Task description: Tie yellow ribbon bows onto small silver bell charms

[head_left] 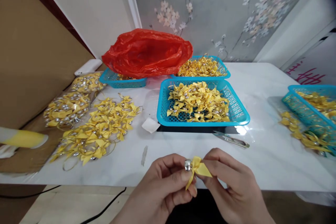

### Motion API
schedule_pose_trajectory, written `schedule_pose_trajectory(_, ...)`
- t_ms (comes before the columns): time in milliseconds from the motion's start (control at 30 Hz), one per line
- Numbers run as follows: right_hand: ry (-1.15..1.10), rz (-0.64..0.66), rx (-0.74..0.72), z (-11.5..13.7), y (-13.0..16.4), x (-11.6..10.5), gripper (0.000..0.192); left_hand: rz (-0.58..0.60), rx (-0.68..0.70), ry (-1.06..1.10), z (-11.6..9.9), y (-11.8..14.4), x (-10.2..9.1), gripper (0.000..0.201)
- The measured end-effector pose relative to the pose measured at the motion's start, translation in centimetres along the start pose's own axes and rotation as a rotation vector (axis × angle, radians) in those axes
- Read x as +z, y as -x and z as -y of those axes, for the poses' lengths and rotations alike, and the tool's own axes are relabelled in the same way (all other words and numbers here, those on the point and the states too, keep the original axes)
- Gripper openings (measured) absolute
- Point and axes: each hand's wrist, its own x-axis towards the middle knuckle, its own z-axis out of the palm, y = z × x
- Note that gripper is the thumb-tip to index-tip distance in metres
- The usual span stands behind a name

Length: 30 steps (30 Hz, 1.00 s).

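Close to the table's front edge, a yellow ribbon bow (197, 166) with a small silver bell (188, 165) is held between both hands. My left hand (168, 180) is closed on it from the left, the thumb and fingers by the bell. From the right, my right hand (231, 178) pinches the bow's other side near a ribbon tail. Some fingertips are hidden behind the ribbon. Beyond the hands stands a blue plastic basket (243, 117) heaped with similar yellow bows and bells. A pair of thread snips (232, 139) lies just in front of this basket.
A loose pile of yellow bows (102, 129) spreads on the left, beside clear bags of them (67, 108). A red plastic bag (147, 54) covers part of the back baskets. Another blue basket (294, 103) stands at the right. A white scrap (150, 125) lies mid-table.
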Motion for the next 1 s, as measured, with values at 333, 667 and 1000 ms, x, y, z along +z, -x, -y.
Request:
schedule_pose_trajectory(333, 0.207, -0.148, -0.113, -0.1, 0.4, 1.4, 0.031, 0.002, 0.153, -0.118, -0.1, 0.3, 0.4, 0.021)
schedule_pose_trajectory(667, 0.204, -0.128, -0.133, -0.2, 0.3, 0.9, 0.033, -0.088, 0.278, -0.156, 0.6, 0.0, 0.9, 0.012)
schedule_pose_trajectory(1000, 0.066, -0.185, -0.101, -0.5, 0.4, 1.7, 0.037, -0.142, 0.298, -0.115, 0.8, -0.1, 1.4, 0.018)
